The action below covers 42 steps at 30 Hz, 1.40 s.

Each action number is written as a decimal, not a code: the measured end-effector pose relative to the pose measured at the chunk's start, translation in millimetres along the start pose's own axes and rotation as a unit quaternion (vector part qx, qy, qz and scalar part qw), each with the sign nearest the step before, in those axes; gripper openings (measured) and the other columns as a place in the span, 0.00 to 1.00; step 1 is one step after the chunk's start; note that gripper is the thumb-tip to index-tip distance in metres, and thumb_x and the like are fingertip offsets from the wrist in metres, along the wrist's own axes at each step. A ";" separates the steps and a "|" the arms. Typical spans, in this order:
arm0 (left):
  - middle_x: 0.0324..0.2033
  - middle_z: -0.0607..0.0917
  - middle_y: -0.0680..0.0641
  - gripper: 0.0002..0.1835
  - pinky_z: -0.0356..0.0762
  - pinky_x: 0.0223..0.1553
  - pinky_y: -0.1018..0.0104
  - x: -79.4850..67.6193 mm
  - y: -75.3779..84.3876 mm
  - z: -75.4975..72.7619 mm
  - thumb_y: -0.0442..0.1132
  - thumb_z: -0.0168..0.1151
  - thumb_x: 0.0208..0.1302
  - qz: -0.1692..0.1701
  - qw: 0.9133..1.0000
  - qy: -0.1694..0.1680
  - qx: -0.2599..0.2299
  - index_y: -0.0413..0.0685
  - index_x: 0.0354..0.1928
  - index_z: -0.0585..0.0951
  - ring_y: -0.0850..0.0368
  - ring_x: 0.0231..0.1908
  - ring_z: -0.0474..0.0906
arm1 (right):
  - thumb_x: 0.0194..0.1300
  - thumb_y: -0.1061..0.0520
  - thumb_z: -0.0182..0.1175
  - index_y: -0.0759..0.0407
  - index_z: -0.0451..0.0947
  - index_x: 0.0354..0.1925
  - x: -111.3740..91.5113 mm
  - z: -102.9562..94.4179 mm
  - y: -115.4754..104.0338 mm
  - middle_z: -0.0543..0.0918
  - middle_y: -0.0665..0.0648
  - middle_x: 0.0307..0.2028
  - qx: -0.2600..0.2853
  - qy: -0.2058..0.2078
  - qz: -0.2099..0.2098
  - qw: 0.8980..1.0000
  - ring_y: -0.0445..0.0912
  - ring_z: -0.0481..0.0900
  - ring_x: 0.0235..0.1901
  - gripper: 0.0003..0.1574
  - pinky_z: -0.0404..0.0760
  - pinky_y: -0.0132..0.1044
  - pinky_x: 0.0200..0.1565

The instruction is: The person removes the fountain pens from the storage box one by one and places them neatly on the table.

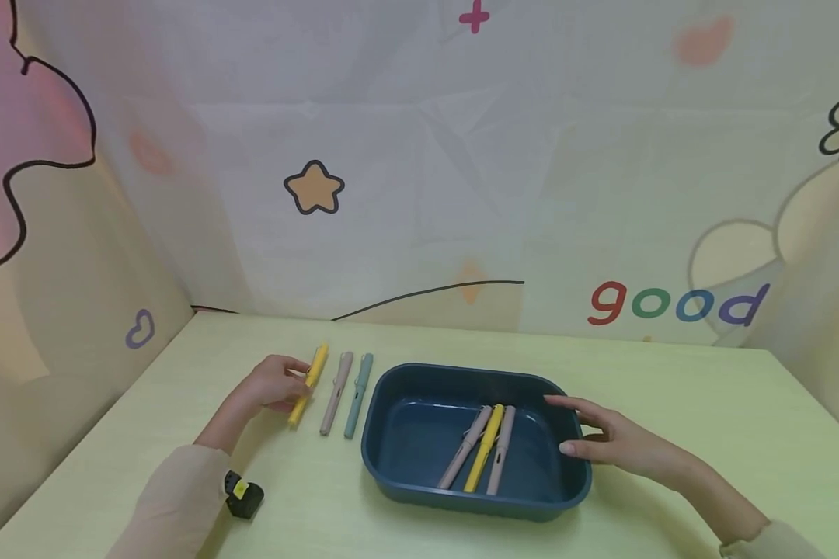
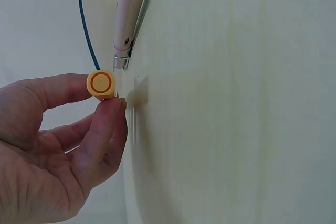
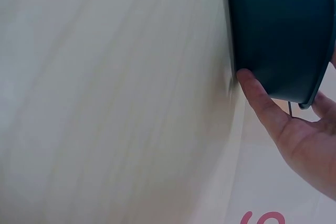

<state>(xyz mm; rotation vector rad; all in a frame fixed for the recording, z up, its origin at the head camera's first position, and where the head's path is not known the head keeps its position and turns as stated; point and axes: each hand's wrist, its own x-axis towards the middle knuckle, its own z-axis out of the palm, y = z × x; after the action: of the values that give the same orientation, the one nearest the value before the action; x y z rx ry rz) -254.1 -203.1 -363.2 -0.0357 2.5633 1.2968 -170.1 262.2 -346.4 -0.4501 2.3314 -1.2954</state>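
My left hand (image 1: pixel 274 383) pinches a yellow pen (image 1: pixel 316 367) between thumb and fingers at the left of the table. Its round end (image 2: pixel 102 83) faces the camera in the left wrist view. Just right of it lie a greyish-pink pen (image 1: pixel 335 394) and a teal pen (image 1: pixel 359 396), side by side. My right hand (image 1: pixel 632 442) grips the right end of a dark blue plastic bin (image 1: pixel 454 370), thumb and fingers over the rim. One finger presses low on the outer wall, seen in the right wrist view. Inside lie a yellow pen (image 1: pixel 485 446) and two greyish-pink pens (image 1: pixel 502 450).
A pale yellow-green table (image 1: pixel 685 404) carries everything. A printed cloth backdrop (image 1: pixel 419 194) stands behind it and along both sides. On the left wrist sits a small black device (image 1: pixel 245 497), close above the table.
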 end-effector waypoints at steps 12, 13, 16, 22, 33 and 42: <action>0.40 0.76 0.39 0.27 0.80 0.29 0.63 1.6 -3.8 0.0 0.31 0.60 0.52 -0.019 0.999 -0.006 0.025 0.29 0.55 0.69 0.56 0.29 0.75 | 0.63 0.53 0.55 0.57 0.50 0.69 2.8 0.9 -1.2 0.43 0.73 0.67 -0.002 -0.005 -0.007 1.000 0.75 0.38 0.62 0.40 0.68 0.60 0.52; 0.40 0.76 0.39 0.27 0.80 0.29 0.63 1.9 -4.0 0.3 0.30 0.60 0.52 -0.021 0.999 -0.006 0.025 0.29 0.55 0.69 0.56 0.29 0.75 | 0.63 0.53 0.55 0.56 0.50 0.69 2.6 0.9 -1.1 0.43 0.72 0.67 -0.004 -0.004 -0.004 1.000 0.74 0.38 0.62 0.40 0.67 0.60 0.52; 0.38 0.75 0.40 0.27 0.80 0.29 0.63 2.8 -3.7 1.5 0.30 0.60 0.52 -0.028 0.999 -0.005 0.026 0.30 0.56 0.69 0.56 0.28 0.74 | 0.63 0.52 0.55 0.55 0.51 0.68 1.8 1.1 -1.4 0.44 0.71 0.67 -0.008 0.000 0.002 1.000 0.74 0.39 0.63 0.40 0.66 0.61 0.53; 0.38 0.74 0.40 0.27 0.80 0.29 0.63 4.4 -1.9 4.0 0.30 0.59 0.51 -0.038 0.999 -0.004 0.035 0.30 0.56 0.68 0.55 0.28 0.74 | 0.63 0.52 0.56 0.56 0.51 0.68 1.0 0.8 -1.9 0.44 0.72 0.67 -0.009 0.003 0.005 1.000 0.74 0.39 0.63 0.40 0.67 0.61 0.53; 0.32 0.74 0.43 0.26 0.80 0.27 0.65 3.5 6.1 5.4 0.31 0.60 0.51 -0.042 0.998 0.007 0.046 0.31 0.55 0.68 0.56 0.25 0.73 | 0.64 0.53 0.55 0.58 0.50 0.68 2.1 -2.5 -2.6 0.43 0.74 0.67 -0.008 -0.005 -0.010 1.000 0.75 0.39 0.62 0.40 0.69 0.59 0.51; 0.30 0.73 0.44 0.25 0.80 0.27 0.65 1.8 5.9 5.7 0.32 0.61 0.52 -0.048 0.997 0.008 0.054 0.32 0.53 0.69 0.56 0.25 0.73 | 0.63 0.53 0.55 0.58 0.50 0.69 2.3 -1.8 -0.9 0.44 0.75 0.66 -0.011 -0.006 -0.009 1.000 0.76 0.39 0.61 0.41 0.69 0.59 0.51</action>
<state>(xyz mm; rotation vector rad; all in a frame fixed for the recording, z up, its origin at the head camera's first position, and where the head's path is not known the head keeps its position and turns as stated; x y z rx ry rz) -255.4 -194.8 -362.2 -0.1483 2.6068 1.1265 -172.9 261.9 -345.2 -0.4861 2.3385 -1.2719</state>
